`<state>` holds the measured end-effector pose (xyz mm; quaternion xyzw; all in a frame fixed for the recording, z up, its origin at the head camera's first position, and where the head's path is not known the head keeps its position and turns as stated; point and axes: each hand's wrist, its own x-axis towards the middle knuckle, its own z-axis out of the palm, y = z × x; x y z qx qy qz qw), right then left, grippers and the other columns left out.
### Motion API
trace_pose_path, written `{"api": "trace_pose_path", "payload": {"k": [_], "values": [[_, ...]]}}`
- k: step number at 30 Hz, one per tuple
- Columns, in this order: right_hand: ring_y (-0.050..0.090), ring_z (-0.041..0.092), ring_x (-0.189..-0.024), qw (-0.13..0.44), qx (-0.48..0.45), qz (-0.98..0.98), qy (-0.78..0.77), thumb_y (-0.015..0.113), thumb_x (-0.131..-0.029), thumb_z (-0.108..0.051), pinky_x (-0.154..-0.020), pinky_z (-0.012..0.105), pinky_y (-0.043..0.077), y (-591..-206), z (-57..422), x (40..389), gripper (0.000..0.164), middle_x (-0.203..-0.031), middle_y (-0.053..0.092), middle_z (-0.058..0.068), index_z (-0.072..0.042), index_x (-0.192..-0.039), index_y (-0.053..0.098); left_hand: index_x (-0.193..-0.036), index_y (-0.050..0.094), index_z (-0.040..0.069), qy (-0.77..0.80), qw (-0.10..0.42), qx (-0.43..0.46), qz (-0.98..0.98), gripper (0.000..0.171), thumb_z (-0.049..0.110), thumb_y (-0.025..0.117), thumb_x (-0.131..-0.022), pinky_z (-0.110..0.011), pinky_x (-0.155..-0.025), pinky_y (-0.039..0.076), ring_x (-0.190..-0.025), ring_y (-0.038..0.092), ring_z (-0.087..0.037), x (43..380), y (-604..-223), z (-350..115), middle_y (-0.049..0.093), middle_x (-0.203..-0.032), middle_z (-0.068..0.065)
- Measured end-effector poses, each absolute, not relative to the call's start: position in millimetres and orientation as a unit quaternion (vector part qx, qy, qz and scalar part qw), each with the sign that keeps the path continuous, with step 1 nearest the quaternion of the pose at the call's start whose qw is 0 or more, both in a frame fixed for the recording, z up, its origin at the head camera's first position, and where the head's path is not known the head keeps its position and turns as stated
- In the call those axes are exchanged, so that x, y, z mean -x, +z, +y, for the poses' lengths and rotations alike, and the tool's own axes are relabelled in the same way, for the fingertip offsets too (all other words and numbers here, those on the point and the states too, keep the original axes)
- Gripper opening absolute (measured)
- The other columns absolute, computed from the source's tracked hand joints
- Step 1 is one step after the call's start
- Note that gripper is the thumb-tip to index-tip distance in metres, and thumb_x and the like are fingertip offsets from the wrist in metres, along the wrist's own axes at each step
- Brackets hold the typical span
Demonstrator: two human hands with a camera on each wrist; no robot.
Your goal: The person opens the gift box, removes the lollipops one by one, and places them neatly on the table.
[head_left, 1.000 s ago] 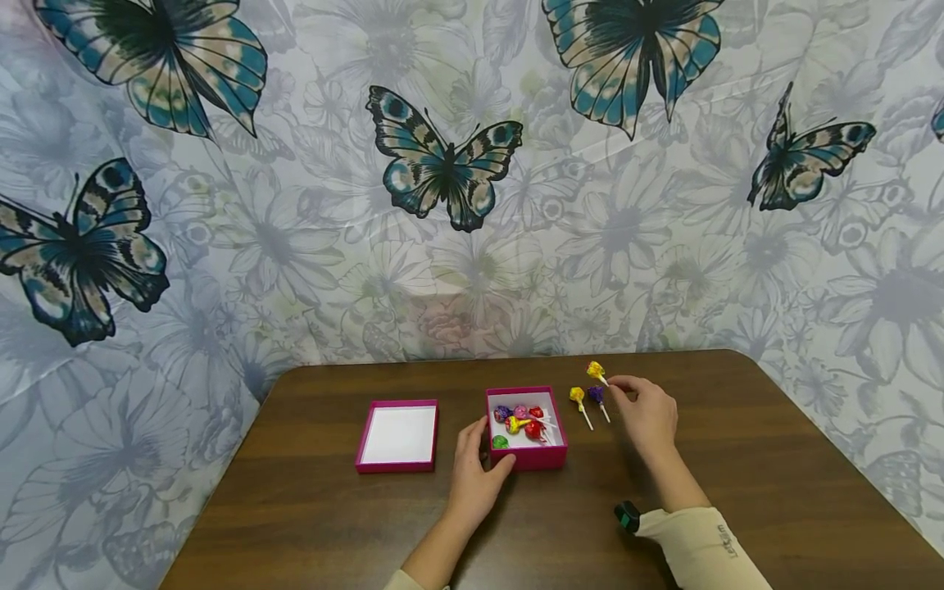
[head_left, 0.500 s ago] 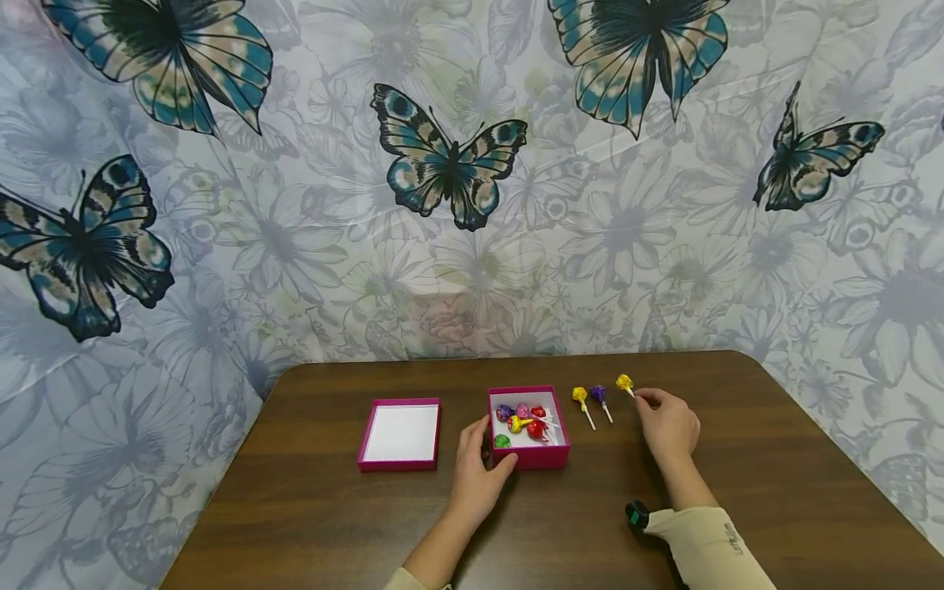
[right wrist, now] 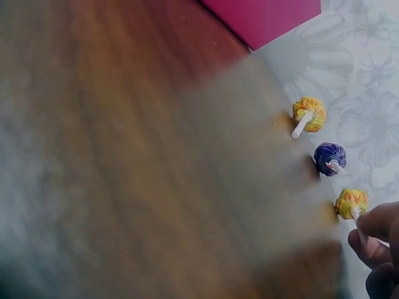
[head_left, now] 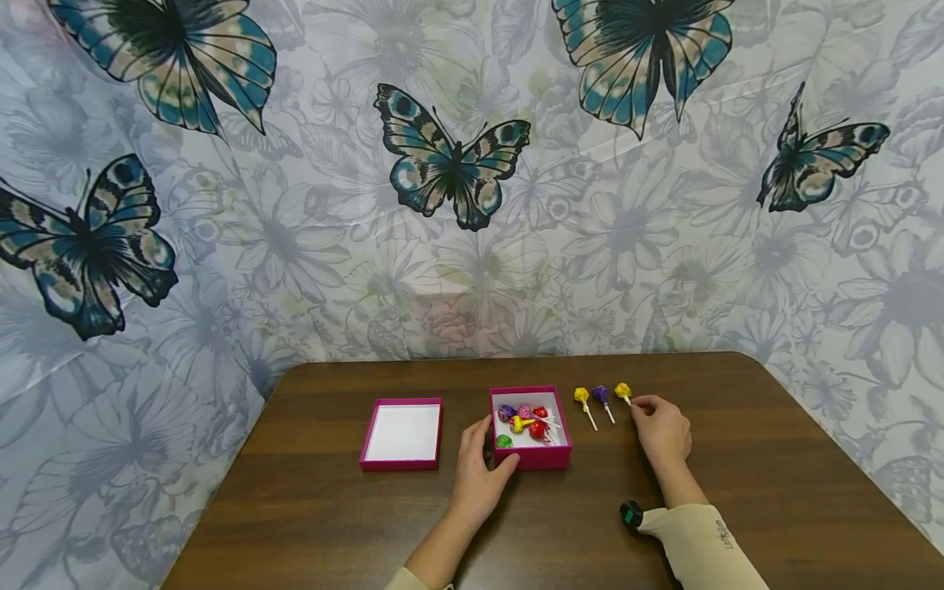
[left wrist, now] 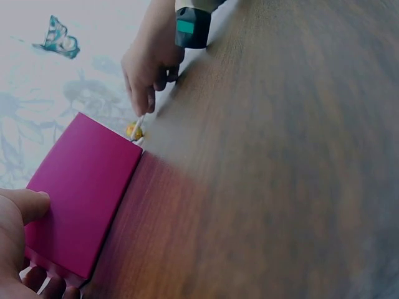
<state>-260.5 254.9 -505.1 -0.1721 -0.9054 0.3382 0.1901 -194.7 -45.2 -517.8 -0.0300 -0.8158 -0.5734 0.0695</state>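
Observation:
My right hand (head_left: 664, 428) pinches the stick of a yellow lollipop (head_left: 623, 390) between thumb and fingertips, at the right end of a short row. Beside it lie a purple lollipop (head_left: 601, 394) and another yellow lollipop (head_left: 582, 396), sticks toward me. In the right wrist view the pinched yellow lollipop (right wrist: 352, 203) has its wrapped head close over the table. My left hand (head_left: 475, 479) grips the magenta box (head_left: 542, 460) at its near left corner, thumb on the front wall and fingers along the left side. Several wrapped lollipops (head_left: 519, 424) lie inside the white-lined box.
Left of the box lies its magenta lid (head_left: 401, 434), white inside facing up. The brown wooden table (head_left: 317, 524) ends at a wall hanging (head_left: 472, 287) with butterflies and flowers. A dark wrist device (head_left: 631, 514) sits at my right sleeve.
My right hand has carried the yellow lollipop from above the purple one to the right, then slightly down and back left, into line with the other two. My left hand stays on the box.

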Motion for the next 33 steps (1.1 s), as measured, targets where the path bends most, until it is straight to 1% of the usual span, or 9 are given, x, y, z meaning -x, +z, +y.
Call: {"api": "trace_pose_path", "payload": {"k": [3, 7, 12, 20, 23, 27, 33], "values": [[0.065, 0.027, -0.074, 0.187, 0.170, -0.905, 0.342, 0.067, -0.092, -0.024, -0.052, 0.029, 0.039, -507.0, 255.0, 260.7, 0.017, -0.089, 0.075, 0.009, -0.011, -0.097, 0.076, -0.148, 0.044, 0.011, -0.574, 0.076, 0.033, -0.815, 0.071, 0.026, 0.077, -0.087, -0.044, -0.104, 0.047, -0.132, 0.047, -0.026, 194.2, -518.3, -44.8, 0.044, -0.148, -0.008], [0.065, 0.026, -0.074, 0.187, 0.167, -0.906, 0.341, 0.067, -0.092, -0.024, -0.053, 0.029, 0.039, -509.7, 255.0, 260.7, 0.017, -0.089, 0.075, 0.009, -0.010, -0.097, 0.075, -0.147, 0.046, 0.009, -0.570, 0.086, 0.036, -0.816, 0.070, 0.024, 0.077, -0.086, -0.046, -0.103, 0.048, -0.130, 0.048, -0.028, 193.0, -519.0, -44.9, 0.045, -0.146, -0.009], [0.066, 0.028, -0.076, 0.191, 0.166, -0.907, 0.336, 0.067, -0.091, -0.024, -0.055, 0.030, 0.040, -511.3, 255.6, 259.7, 0.017, -0.087, 0.075, 0.009, -0.009, -0.096, 0.075, -0.148, 0.045, 0.011, -0.571, 0.075, 0.030, -0.817, 0.071, 0.025, 0.077, -0.087, -0.046, -0.105, 0.047, -0.132, 0.047, -0.026, 192.8, -517.4, -44.5, 0.044, -0.148, -0.007], [0.062, 0.023, -0.074, 0.184, 0.152, -0.915, 0.326, 0.068, -0.091, -0.025, -0.057, 0.029, 0.038, -509.9, 256.0, 257.6, 0.018, -0.087, 0.071, 0.008, -0.009, -0.097, 0.074, -0.148, 0.044, 0.011, -0.576, 0.070, 0.028, -0.814, 0.070, 0.024, 0.077, -0.087, -0.047, -0.106, 0.046, -0.134, 0.046, -0.026, 193.6, -515.4, -44.3, 0.043, -0.148, -0.007], [0.062, 0.025, -0.077, 0.184, 0.144, -0.917, 0.322, 0.068, -0.091, -0.024, -0.060, 0.031, 0.039, -509.7, 255.7, 256.2, 0.019, -0.090, 0.070, 0.009, -0.008, -0.099, 0.074, -0.148, 0.044, 0.011, -0.577, 0.068, 0.027, -0.813, 0.070, 0.023, 0.077, -0.087, -0.047, -0.106, 0.046, -0.133, 0.046, -0.026, 193.6, -515.0, -44.3, 0.043, -0.148, -0.007], [0.062, 0.028, -0.082, 0.190, 0.136, -0.918, 0.321, 0.068, -0.091, -0.023, -0.065, 0.036, 0.042, -511.3, 255.5, 254.5, 0.019, -0.094, 0.067, 0.012, -0.008, -0.101, 0.074, -0.148, 0.044, 0.011, -0.574, 0.067, 0.025, -0.816, 0.070, 0.023, 0.077, -0.087, -0.047, -0.106, 0.047, -0.133, 0.047, -0.026, 193.4, -514.6, -44.6, 0.043, -0.148, -0.008], [0.062, 0.033, -0.090, 0.193, 0.126, -0.917, 0.327, 0.068, -0.090, -0.020, -0.070, 0.042, 0.044, -511.6, 254.9, 251.6, 0.020, -0.100, 0.066, 0.015, -0.007, -0.105, 0.073, -0.149, 0.044, 0.011, -0.579, 0.065, 0.027, -0.813, 0.070, 0.024, 0.076, -0.088, -0.050, -0.107, 0.045, -0.134, 0.046, -0.028, 194.0, -514.8, -44.7, 0.043, -0.149, -0.009]]}}
